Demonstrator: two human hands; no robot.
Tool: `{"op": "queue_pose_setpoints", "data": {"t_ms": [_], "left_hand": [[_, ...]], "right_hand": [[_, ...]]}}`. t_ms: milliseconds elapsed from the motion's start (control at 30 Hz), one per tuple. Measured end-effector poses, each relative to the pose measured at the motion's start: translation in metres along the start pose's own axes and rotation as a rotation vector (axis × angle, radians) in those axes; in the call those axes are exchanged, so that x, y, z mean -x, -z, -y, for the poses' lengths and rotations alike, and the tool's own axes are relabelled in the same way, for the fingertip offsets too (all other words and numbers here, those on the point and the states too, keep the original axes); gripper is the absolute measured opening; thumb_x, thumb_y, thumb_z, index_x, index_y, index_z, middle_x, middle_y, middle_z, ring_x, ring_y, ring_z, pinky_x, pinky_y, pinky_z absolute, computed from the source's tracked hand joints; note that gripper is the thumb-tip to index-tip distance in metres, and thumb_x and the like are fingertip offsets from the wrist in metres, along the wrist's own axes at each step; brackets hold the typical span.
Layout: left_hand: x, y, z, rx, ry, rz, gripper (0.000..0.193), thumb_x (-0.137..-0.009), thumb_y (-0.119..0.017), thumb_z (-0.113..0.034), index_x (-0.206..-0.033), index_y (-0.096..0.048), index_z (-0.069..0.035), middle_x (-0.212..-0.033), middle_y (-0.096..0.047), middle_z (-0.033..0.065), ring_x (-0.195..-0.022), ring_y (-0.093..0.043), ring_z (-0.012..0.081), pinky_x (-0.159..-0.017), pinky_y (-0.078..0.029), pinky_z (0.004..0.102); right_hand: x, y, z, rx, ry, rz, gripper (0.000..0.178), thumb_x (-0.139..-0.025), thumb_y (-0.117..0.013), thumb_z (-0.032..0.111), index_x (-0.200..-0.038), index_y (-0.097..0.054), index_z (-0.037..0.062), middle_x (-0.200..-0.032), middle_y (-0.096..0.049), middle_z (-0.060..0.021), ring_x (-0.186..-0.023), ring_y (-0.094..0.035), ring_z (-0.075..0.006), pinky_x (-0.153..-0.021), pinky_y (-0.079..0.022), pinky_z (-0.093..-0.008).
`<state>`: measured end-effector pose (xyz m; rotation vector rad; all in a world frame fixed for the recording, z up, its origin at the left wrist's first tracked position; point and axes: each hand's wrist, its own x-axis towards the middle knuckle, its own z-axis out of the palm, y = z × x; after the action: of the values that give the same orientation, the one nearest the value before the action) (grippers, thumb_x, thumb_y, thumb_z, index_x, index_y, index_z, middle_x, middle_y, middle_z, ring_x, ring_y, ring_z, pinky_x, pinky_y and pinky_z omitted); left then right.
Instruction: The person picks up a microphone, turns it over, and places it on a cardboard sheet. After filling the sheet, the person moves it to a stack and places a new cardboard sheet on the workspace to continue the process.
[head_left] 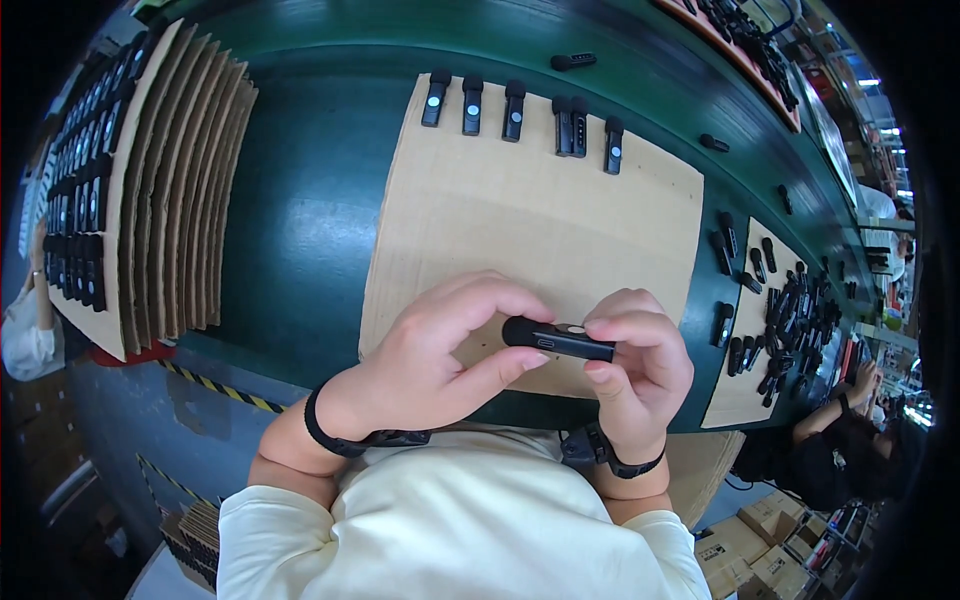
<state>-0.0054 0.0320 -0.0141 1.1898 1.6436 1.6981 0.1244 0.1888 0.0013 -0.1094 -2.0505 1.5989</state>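
Green tbl [300, 200] biggest, sweeping approx. 9 o'clock via 12 to 3. Stack of cardboard sheets [190, 200] on edge at 10 o'clock, outer face w/ lots of blk units. Cardboard mat [540, 225] at 1 o'clock, flat in front of wearer. Narrower cardboard piece [735, 390] at 3 o'clock w/ jumbled pile [800, 315] of similar units, too many to count.

L hand [435, 340], 8 o'clock of ctr, grips rounded head end betw. thumb & finger. R hand [640, 355], 4 o'clock, pinches the other end, thumb + fingertips. Row [513, 112] of 6 units along mat's far edge, 12 o'clock; two touch, the rest stand apart.

Held blk device [565, 343]: over mat's near edge, 4 o'clock just off ctr, abt level, head toward 9. Pale disc [572, 329] on top, tiny port [546, 343] facing wearer.

Step in hand, my read: two-handed handling, prob. a check or adjustment; can't tell which. Next move calls for steady R pinch, light L touch, disc & port unobstructed.
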Motion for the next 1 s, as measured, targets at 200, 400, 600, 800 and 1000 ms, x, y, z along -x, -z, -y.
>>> {"op": "queue_pose_setpoints", "data": {"t_ms": [200,400,600,800,1000], "left_hand": [[-0.0020,0.0099,0.0002,-0.232,-0.207,-0.017,0.030,-0.076,-0.076,-0.004,-0.104,-0.064,-0.002,-0.097,-0.067,0.0114,-0.093,-0.064,0.0264,-0.094,-0.048,0.0468],[-0.0016,0.0108,-0.0059,-0.360,-0.251,-0.027,0.030,-0.075,-0.077,-0.006,-0.102,-0.065,-0.002,-0.093,-0.069,0.0108,-0.087,-0.067,0.0264,-0.096,-0.047,0.0483],[0.0007,0.0100,-0.0075,-0.284,-0.169,-0.004,0.030,-0.074,-0.077,-0.006,-0.102,-0.066,-0.003,-0.091,-0.070,0.0104,-0.083,-0.067,0.0265,-0.096,-0.047,0.0486],[-0.0007,0.0088,-0.0067,-0.277,-0.186,-0.012,0.029,-0.075,-0.074,-0.004,-0.103,-0.067,-0.003,-0.090,-0.070,0.0098,-0.082,-0.067,0.0256,-0.098,-0.046,0.0493],[-0.0011,0.0076,-0.0069,-0.286,-0.219,-0.030,0.030,-0.074,-0.072,-0.001,-0.103,-0.066,-0.004,-0.089,-0.069,0.0088,-0.081,-0.066,0.0251,-0.097,-0.045,0.0489]], "right_hand": [[0.0014,0.0038,0.0031,-0.305,-0.369,0.044,0.023,-0.082,-0.074,0.004,-0.102,-0.065,-0.0020,-0.092,-0.065,-0.0093,-0.083,-0.060,-0.0184,-0.078,-0.047,-0.0287],[0.0027,0.0032,-0.0017,-0.102,-0.251,0.121,0.027,-0.086,-0.074,0.013,-0.101,-0.061,-0.0048,-0.092,-0.062,-0.0106,-0.082,-0.059,-0.0184,-0.070,-0.045,-0.0271],[-0.0012,0.0052,-0.0043,0.201,0.093,0.157,0.028,-0.077,-0.077,0.003,-0.101,-0.064,-0.0026,-0.090,-0.066,-0.0131,-0.077,-0.062,-0.0245,-0.068,-0.049,-0.0309],[-0.0050,-0.0004,0.0033,0.272,0.069,0.125,0.034,-0.073,-0.077,-0.002,-0.105,-0.065,-0.0027,-0.090,-0.067,-0.0139,-0.076,-0.063,-0.0261,-0.067,-0.050,-0.0334],[-0.0033,-0.0019,-0.0002,0.255,0.107,0.113,0.029,-0.075,-0.073,-0.003,-0.102,-0.063,-0.0062,-0.089,-0.064,-0.0151,-0.078,-0.060,-0.0238,-0.069,-0.048,-0.0306]]}}
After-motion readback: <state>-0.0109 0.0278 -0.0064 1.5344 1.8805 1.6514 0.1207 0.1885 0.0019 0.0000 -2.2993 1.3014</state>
